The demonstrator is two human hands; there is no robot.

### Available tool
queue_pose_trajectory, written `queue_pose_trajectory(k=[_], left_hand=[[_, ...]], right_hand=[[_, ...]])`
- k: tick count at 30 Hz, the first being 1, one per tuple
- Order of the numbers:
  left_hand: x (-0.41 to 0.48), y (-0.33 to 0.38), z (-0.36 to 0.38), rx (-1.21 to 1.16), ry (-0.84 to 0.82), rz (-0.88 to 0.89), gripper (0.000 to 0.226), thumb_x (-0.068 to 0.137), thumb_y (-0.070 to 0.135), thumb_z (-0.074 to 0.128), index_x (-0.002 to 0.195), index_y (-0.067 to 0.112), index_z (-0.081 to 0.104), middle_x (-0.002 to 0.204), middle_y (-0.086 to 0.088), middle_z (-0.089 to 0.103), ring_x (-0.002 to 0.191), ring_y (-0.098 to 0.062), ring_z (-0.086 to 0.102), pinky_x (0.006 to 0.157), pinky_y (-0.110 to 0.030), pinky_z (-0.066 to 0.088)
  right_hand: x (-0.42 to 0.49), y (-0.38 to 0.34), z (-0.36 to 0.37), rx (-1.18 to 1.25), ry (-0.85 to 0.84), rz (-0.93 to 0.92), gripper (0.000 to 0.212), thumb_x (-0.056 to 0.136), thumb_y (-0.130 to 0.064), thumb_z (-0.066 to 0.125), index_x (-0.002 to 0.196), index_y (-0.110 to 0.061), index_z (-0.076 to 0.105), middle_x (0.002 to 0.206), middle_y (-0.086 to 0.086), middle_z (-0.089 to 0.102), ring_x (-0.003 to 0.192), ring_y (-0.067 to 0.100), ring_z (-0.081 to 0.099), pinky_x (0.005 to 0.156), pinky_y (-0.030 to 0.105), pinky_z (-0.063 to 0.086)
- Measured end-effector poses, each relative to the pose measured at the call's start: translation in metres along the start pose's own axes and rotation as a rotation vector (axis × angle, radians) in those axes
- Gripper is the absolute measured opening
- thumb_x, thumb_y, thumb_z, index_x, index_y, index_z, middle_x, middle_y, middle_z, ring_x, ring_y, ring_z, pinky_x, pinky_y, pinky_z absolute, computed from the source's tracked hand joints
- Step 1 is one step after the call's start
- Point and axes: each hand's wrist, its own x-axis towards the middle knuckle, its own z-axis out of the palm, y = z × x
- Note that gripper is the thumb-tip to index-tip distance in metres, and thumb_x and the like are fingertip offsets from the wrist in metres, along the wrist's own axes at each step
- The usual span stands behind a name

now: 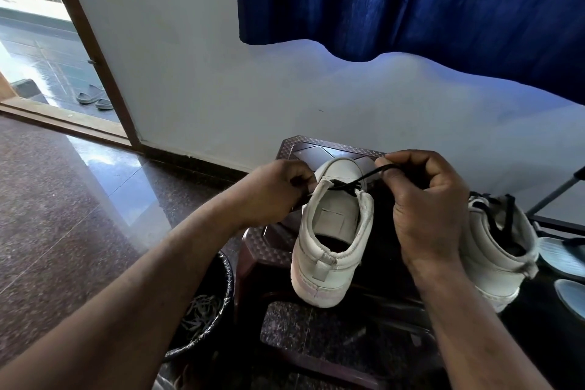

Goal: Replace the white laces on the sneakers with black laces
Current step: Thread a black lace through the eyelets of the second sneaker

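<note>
Curtain (pixel 443 3), one, dark blue, fills the upper right of the frame and hangs over a pale wall (pixel 205 73). Speckled polished floor (pixel 47 199) takes the left side, running up to one open doorway (pixel 38 41) at the upper left. One brown patterned stool (pixel 294 144) stands below the middle of the frame, against the wall.

Two bare forearms reach in from the bottom edge and meet over the stool. The left hand (pixel 275 190) sits just left of centre, knuckles up, its fingers curled tight and pinching one end of the black lace (pixel 351 185). The right hand (pixel 424 199) is held a little higher at centre right, palm side turned toward the camera. Its thumb and forefinger pinch the other run of that lace near the toe, and the other fingers are folded in.

Two white sneakers show. The centre sneaker (pixel 332 231) stands on the stool, heel toward the camera. The lace crosses its upper opening, pulled taut between the hands. The right sneaker (pixel 497 250) sits at the right, partly behind the right wrist, with a dark lace (pixel 506 215) already threaded in it.

One dark bin (pixel 226 288) at the lower left, just beside the stool, holds a tangle of white laces (pixel 199 317).

Two pale sandals (pixel 563 255) lie at the right edge. Two grey slippers (pixel 95 98) lie outside the doorway.
</note>
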Motion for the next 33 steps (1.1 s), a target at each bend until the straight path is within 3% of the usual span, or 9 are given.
queue_pose_trajectory(k=[3,5,8,13,16,22,27,31,33], left_hand=[[0.001,-0.005,-0.005,0.433,0.014,-0.009,0.021,0.088,0.007,0.052,0.076,0.023,0.056,0.087,0.007,0.064,0.081,-0.017,0.060,0.073,-0.032,0.051],[-0.001,-0.008,-0.009,0.506,0.025,-0.063,0.020,0.086,0.012,0.053,0.074,0.028,0.054,0.097,0.003,0.064,0.093,-0.023,0.063,0.083,-0.037,0.055],[-0.002,-0.007,-0.011,0.456,0.065,-0.044,0.014,0.091,0.015,0.057,0.085,0.026,0.064,0.098,0.003,0.066,0.093,-0.020,0.062,0.081,-0.032,0.052],[0.000,-0.004,-0.003,-0.094,0.018,0.047,0.003,0.096,0.022,0.068,0.098,0.022,0.070,0.080,0.006,0.068,0.066,-0.010,0.053,0.069,-0.033,0.044],[0.003,-0.004,0.002,-0.130,0.013,0.060,0.016,0.083,0.029,0.062,0.096,0.026,0.070,0.086,-0.002,0.072,0.068,-0.014,0.054,0.067,-0.033,0.043],[0.004,-0.003,-0.002,-0.236,0.015,0.127,0.010,0.099,0.014,0.069,0.103,0.022,0.072,0.079,-0.004,0.058,0.063,-0.014,0.045,0.056,-0.024,0.037],[0.003,-0.008,0.000,-0.182,0.027,0.089,0.013,0.100,0.026,0.068,0.094,0.016,0.073,0.070,0.008,0.062,0.064,-0.012,0.048,0.065,-0.032,0.040],[0.002,-0.004,0.002,0.008,0.084,0.084,0.013,0.100,0.019,0.065,0.088,0.021,0.071,0.065,0.016,0.060,0.056,-0.003,0.048,0.062,-0.026,0.041],[0.002,-0.002,0.000,0.123,0.145,0.086,0.015,0.098,0.016,0.063,0.086,0.024,0.069,0.075,0.014,0.063,0.061,-0.002,0.053,0.058,-0.019,0.042]], right_hand=[[0.004,0.000,-0.003,0.063,0.015,-0.006,0.022,0.082,0.000,0.078,0.083,-0.022,0.074,0.079,-0.011,0.076,0.076,0.005,0.071,0.077,0.024,0.055],[0.005,0.002,-0.004,0.072,0.010,-0.010,0.025,0.081,0.002,0.077,0.083,-0.023,0.075,0.081,-0.007,0.077,0.079,0.009,0.072,0.078,0.024,0.054],[0.004,0.004,-0.003,0.094,-0.003,-0.003,0.027,0.081,0.004,0.075,0.083,-0.022,0.075,0.084,-0.002,0.078,0.083,0.015,0.074,0.079,0.025,0.056],[0.005,0.003,-0.001,0.145,-0.004,0.010,0.026,0.082,0.008,0.073,0.083,-0.018,0.074,0.081,-0.003,0.077,0.077,0.009,0.071,0.069,0.015,0.053],[0.004,0.005,0.000,0.127,-0.012,0.021,0.023,0.083,0.006,0.074,0.085,-0.017,0.075,0.082,-0.002,0.077,0.077,0.007,0.071,0.068,0.013,0.051],[0.005,0.008,-0.002,0.111,-0.025,0.027,0.020,0.084,0.003,0.073,0.087,-0.017,0.075,0.086,-0.001,0.078,0.081,0.011,0.072,0.075,0.020,0.052],[0.004,0.005,0.000,0.190,-0.076,0.093,0.018,0.088,0.005,0.066,0.092,-0.012,0.071,0.089,0.007,0.077,0.079,0.009,0.069,0.065,0.017,0.049],[0.005,0.008,0.000,0.234,-0.117,0.162,0.017,0.085,0.001,0.063,0.091,-0.011,0.073,0.084,0.007,0.072,0.074,0.015,0.062,0.061,0.021,0.047],[0.005,0.008,-0.001,0.291,-0.131,0.222,0.016,0.082,-0.003,0.061,0.086,-0.013,0.073,0.074,0.002,0.068,0.066,0.015,0.056,0.057,0.022,0.043]])
